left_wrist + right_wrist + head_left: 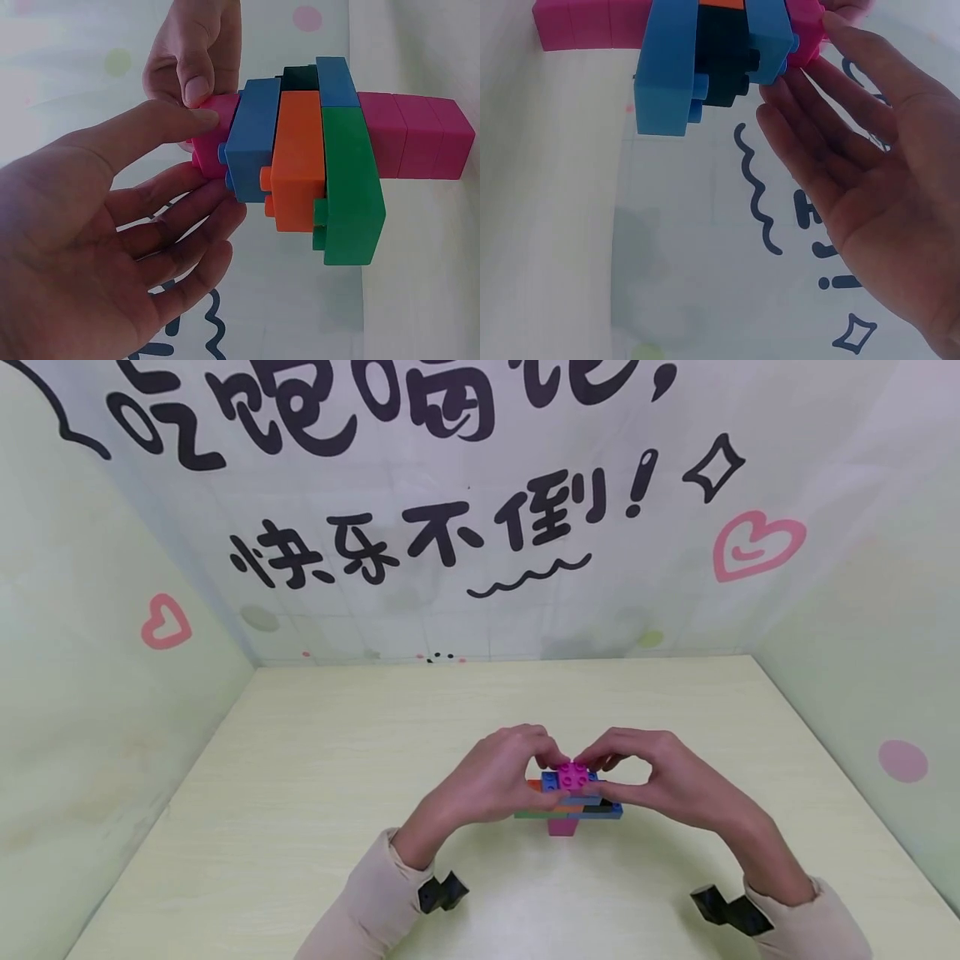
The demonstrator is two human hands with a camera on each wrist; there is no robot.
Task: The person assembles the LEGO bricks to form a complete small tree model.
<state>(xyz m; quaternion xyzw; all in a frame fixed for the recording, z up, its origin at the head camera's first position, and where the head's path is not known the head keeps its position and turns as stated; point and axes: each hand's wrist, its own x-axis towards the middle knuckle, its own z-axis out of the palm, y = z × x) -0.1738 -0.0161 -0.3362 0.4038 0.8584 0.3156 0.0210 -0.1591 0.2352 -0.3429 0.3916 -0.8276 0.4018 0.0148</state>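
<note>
A pink toy building brick (573, 776) tops a stepped stack of bricks. My left hand (491, 781) pinches its left side between thumb and fingers. From the other side, my right hand (678, 781) pinches the same brick, thumb in front and fingertips behind. Under it in the left wrist view come a blue brick (253, 142), then an orange brick (298, 161) beside a dark brick (300, 77). Below those, a green brick (351, 195) lies end to end with a lighter blue brick (664, 75). A narrow column of pink bricks (409, 136) carries everything.
The stack stands on a pale wooden table (360, 735). Behind it rises a white printed backdrop (420, 610) with black lettering and hearts, and side panels (97, 718) flank the table. A black wrist device (442, 892) sits at each sleeve cuff.
</note>
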